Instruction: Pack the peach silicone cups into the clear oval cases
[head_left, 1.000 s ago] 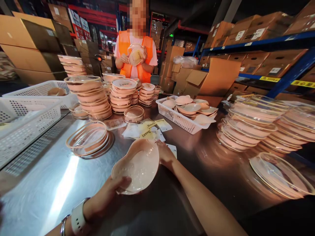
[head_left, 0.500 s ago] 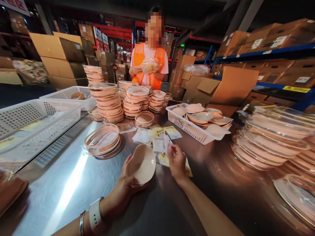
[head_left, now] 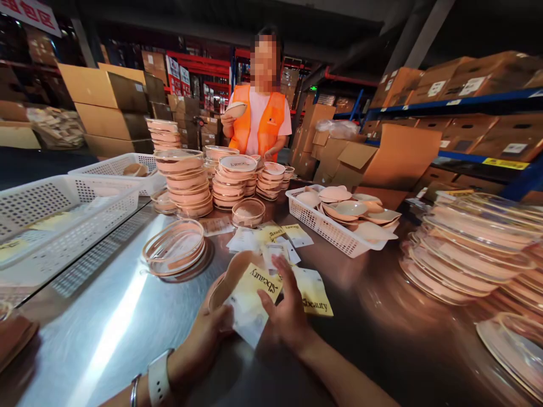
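My left hand is closed around a beige moulded bra cup, its hollow side toward me. The same hand's thumb pins a yellow-and-white printed card marked "beauty" over the cup, hiding much of it. At the card's right edge, my right hand has thumb and fingers apart; the thumb overlaps the card, but whether it touches is unclear. Just beyond my hands lie more printed cards, loosely spread on the metal table.
Stacked round clear-lidded cases stand at the back, with more stacks at right. A white basket holds several cups. White baskets line the left. A person in an orange vest stands opposite, holding a cup.
My right hand has brought a card from the pile over to the cup, and its fingers have spread. My left thumb is now on the card. The person opposite has raised a cup in one hand.
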Tool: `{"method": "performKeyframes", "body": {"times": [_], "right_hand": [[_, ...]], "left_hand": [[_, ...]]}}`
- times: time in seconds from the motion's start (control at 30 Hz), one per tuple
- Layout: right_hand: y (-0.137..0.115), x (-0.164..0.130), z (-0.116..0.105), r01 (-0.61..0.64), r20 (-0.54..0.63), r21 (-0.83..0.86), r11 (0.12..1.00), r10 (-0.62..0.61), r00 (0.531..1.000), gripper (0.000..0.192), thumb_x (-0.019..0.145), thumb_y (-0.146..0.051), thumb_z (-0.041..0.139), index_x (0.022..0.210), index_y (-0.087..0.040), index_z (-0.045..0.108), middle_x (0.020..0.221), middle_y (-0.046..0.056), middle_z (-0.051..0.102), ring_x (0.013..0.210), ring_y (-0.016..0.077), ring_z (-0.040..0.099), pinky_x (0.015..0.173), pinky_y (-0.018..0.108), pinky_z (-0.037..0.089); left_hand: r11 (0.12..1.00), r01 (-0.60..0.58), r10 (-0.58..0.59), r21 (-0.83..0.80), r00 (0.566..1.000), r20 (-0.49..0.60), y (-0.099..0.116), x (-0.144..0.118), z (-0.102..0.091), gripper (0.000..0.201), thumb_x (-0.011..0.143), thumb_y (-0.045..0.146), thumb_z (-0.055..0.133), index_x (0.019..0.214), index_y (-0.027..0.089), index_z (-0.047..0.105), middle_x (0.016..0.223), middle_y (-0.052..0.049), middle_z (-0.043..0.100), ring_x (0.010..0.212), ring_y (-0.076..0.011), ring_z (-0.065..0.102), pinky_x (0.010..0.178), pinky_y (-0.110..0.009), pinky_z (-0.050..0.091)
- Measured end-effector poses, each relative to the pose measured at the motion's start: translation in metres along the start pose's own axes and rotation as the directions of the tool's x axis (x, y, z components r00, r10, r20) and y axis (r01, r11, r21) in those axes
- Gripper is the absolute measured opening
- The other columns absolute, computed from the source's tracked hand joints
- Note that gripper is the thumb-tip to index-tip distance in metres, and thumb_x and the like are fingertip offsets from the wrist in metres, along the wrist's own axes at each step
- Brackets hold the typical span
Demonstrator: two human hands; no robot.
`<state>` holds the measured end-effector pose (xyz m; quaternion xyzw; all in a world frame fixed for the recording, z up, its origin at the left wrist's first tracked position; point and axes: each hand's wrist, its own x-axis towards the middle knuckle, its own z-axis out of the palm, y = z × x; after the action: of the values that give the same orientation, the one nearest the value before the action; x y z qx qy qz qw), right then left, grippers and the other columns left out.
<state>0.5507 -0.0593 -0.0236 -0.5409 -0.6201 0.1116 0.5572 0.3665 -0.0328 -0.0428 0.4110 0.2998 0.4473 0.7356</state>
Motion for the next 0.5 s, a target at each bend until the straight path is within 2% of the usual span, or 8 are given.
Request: {"method": "performKeyframes", "body": {"times": [0.03,0.07,0.13,0.2,0.27,0.37,0.43,0.5], "right_hand": [[0.006,0.006,-0.003,-0.044,-0.011,-0.019,0.999,0.044,0.999,0.07,0.076,-0.028,0.073,0.142,-0.024,0.048,0.147,0.013,0.052,0.138,0.0339,0.044,0.113,0.057,0.037],[0.012,0.011,-0.007,-0.073,0.037,-0.011,0.997,0.073,0.997,0.077,0.074,-0.029,0.074,0.145,-0.024,0.044,0.145,0.014,0.053,0.136,0.0336,0.048,0.111,0.056,0.04],[0.018,0.018,-0.016,-0.024,0.189,0.029,0.999,0.018,0.982,0.066,0.078,-0.029,0.071,0.14,-0.025,0.05,0.13,0.013,0.066,0.117,0.0301,0.064,0.1,0.05,0.052],[0.017,0.017,-0.026,0.179,0.269,0.011,0.984,-0.175,0.947,0.046,0.081,-0.029,0.069,0.126,-0.025,0.062,0.113,0.011,0.074,0.102,0.0281,0.071,0.091,0.044,0.057],[0.012,0.01,-0.035,0.423,0.26,-0.084,0.902,-0.39,0.883,0.039,0.081,-0.025,0.07,0.12,-0.025,0.066,0.113,0.011,0.074,0.104,0.0292,0.071,0.092,0.044,0.057],[0.001,0.0,-0.043,0.692,0.212,-0.145,0.707,-0.661,0.72,0.038,0.086,-0.015,0.063,0.121,-0.03,0.063,0.115,0.008,0.074,0.112,0.0278,0.068,0.095,0.046,0.057],[-0.005,-0.002,-0.045,0.801,0.167,-0.163,0.576,-0.784,0.598,0.031,0.09,-0.011,0.057,0.114,-0.029,0.063,0.109,0.005,0.075,0.114,0.0249,0.067,0.094,0.045,0.058],[-0.009,-0.001,-0.045,0.85,0.13,-0.219,0.48,-0.849,0.513,0.023,0.092,-0.009,0.053,0.106,-0.023,0.063,0.104,0.007,0.074,0.118,0.0238,0.065,0.094,0.044,0.059]], "left_hand": [[0.993,-0.059,0.061,0.103,0.998,-0.012,0.002,0.002,-0.003,0.064,0.077,0.024,0.07,0.138,0.032,0.053,0.144,-0.005,0.058,0.135,-0.0338,0.048,0.108,-0.045,0.043],[0.966,-0.132,0.134,0.224,0.991,0.006,0.005,0.003,-0.006,0.061,0.074,0.02,0.071,0.133,0.031,0.06,0.143,-0.004,0.06,0.136,-0.0324,0.047,0.114,-0.045,0.037],[0.837,-0.29,0.25,0.464,0.957,0.147,0.011,0.003,-0.013,0.05,0.074,0.016,0.072,0.122,0.03,0.069,0.142,-0.006,0.06,0.136,-0.0315,0.048,0.117,-0.045,0.031],[0.68,-0.45,0.332,0.578,0.893,0.305,0.016,0.0,-0.022,0.044,0.074,0.018,0.076,0.115,0.032,0.073,0.14,-0.008,0.062,0.132,-0.0324,0.053,0.115,-0.045,0.035],[0.592,-0.557,0.449,0.582,0.828,0.336,0.019,-0.003,-0.032,0.04,0.073,0.02,0.079,0.11,0.033,0.074,0.134,-0.009,0.066,0.13,-0.0324,0.055,0.112,-0.045,0.039],[0.563,-0.636,0.615,0.527,0.749,0.246,0.02,-0.003,-0.047,0.025,0.07,0.022,0.082,0.092,0.033,0.076,0.11,-0.005,0.076,0.12,-0.0309,0.062,0.112,-0.046,0.039],[0.634,-0.64,0.676,0.435,0.731,0.09,0.02,0.001,-0.05,0.018,0.062,0.025,0.087,0.068,0.031,0.071,0.087,-0.001,0.077,0.11,-0.0307,0.066,0.112,-0.047,0.037],[0.732,-0.612,0.663,0.3,0.74,-0.109,0.022,0.007,-0.045,0.027,0.056,0.03,0.089,0.055,0.028,0.062,0.078,-0.001,0.074,0.107,-0.0318,0.065,0.112,-0.048,0.036]]}}
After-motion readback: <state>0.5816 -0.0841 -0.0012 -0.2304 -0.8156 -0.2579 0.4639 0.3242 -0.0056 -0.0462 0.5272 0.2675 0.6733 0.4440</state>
